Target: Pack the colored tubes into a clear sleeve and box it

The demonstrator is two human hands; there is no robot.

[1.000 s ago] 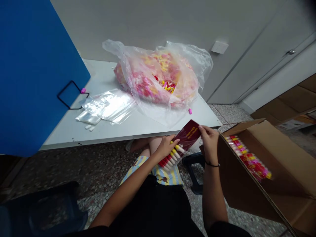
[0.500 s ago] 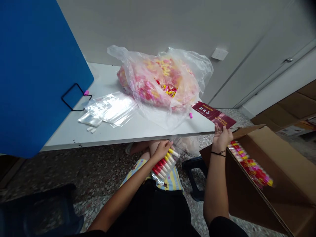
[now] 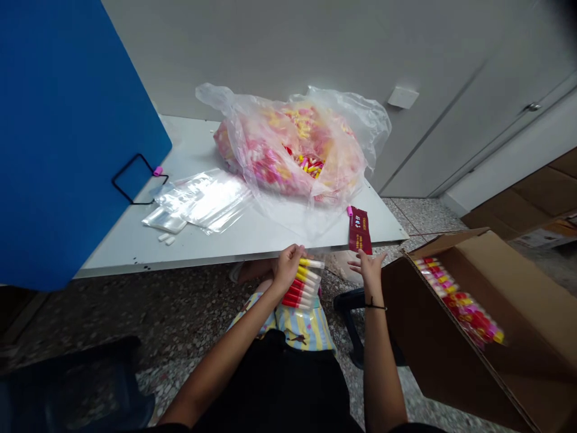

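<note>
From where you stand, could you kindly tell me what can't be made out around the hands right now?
All in the head view:
- Red card: print too small to read.
- Tubes in the left hand: the hand hides part of the bundle.
- Boxed tubes: the box wall hides any lying lower.

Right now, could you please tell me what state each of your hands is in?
Left hand: closed, holding a clear plastic bag of red-and-yellow tubes.
Right hand: open, holding nothing.

The room is bright and the light is soft. The clear plastic bags (image 3: 202,201) on the desk (image 3: 130,255) shine with white glare. The floor (image 3: 112,313) below looks darker, and the door (image 3: 469,132) leans near the edge.
</note>
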